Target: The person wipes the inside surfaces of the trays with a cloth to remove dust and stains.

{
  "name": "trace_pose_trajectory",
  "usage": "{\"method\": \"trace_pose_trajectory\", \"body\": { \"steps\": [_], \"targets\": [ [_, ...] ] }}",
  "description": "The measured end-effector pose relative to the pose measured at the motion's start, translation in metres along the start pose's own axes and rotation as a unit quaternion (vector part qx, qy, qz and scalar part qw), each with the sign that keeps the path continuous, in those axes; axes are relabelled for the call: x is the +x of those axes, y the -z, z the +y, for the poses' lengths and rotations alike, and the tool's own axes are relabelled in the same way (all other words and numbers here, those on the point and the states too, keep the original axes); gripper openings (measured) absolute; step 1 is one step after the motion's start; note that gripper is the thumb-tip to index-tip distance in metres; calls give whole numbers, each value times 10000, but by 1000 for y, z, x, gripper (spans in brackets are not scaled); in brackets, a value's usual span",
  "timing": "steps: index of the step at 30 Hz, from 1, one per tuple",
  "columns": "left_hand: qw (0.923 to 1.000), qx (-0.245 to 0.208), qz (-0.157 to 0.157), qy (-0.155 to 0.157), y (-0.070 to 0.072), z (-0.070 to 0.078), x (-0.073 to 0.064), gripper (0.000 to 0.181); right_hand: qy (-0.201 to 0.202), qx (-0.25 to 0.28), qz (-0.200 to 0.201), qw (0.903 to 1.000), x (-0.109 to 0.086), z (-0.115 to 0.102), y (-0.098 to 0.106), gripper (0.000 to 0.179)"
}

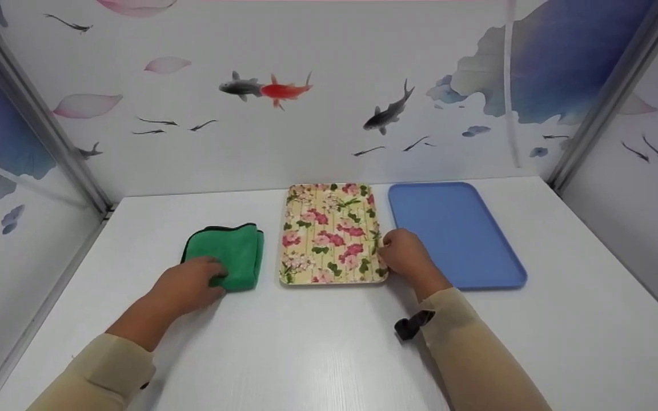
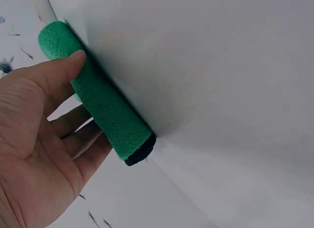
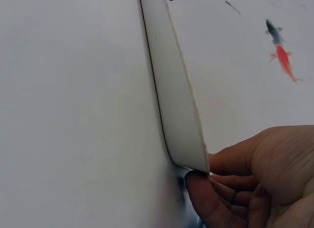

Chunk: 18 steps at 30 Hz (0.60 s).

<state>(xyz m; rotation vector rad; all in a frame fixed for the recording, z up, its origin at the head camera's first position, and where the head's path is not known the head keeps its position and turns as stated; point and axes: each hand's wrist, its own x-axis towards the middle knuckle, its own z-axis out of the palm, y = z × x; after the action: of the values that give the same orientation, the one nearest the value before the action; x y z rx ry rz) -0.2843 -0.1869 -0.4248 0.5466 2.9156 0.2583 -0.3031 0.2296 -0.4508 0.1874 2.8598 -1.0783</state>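
A folded green cloth [image 1: 229, 251] with dark edging lies at the left. My left hand [image 1: 189, 285] holds its near side, the thumb [image 2: 73, 63] against the folded front edge [image 2: 108, 110] and the other fingers over the top, partly hidden behind the cloth in the left wrist view. In the middle lies a flower-patterned tray [image 1: 329, 234] with a pale outer side [image 3: 176, 90]. My right hand [image 1: 409, 257] pinches its right rim near the front corner, thumb and forefinger meeting at the edge in the right wrist view.
A blue tray [image 1: 454, 234] lies at the right, close beside my right hand. Printed panels with fish and petals [image 1: 283, 91] enclose the white table [image 1: 306, 342] at the back and sides. A black strap piece [image 1: 412, 325] hangs at my right cuff.
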Motion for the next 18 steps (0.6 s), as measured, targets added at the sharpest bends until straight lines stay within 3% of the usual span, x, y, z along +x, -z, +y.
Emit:
{"method": "trace_pose_trajectory", "body": {
  "steps": [2, 7, 11, 14, 18],
  "targets": [
    [9998, 153, -99, -31, 7, 2, 2, 36, 46, -78, 12, 10000, -2, -2, 3, 22],
    [9989, 367, -259, 155, 25, 10, 19, 31, 115, -297, -194, 9993, -7, -8, 18, 43],
    [9982, 417, -257, 332, 37, 26, 38, 35, 207, -897, -266, 9954, -9, -14, 36, 47],
    [9988, 292, 40, 392, 45, 45, 56, 43, 238, -1366, -240, 9900, -10, -18, 51, 48],
    [9957, -108, 874, 301, 51, 74, 81, 48, 384, -1904, -234, 9807, -10, -22, 71, 47]
  ]
}}
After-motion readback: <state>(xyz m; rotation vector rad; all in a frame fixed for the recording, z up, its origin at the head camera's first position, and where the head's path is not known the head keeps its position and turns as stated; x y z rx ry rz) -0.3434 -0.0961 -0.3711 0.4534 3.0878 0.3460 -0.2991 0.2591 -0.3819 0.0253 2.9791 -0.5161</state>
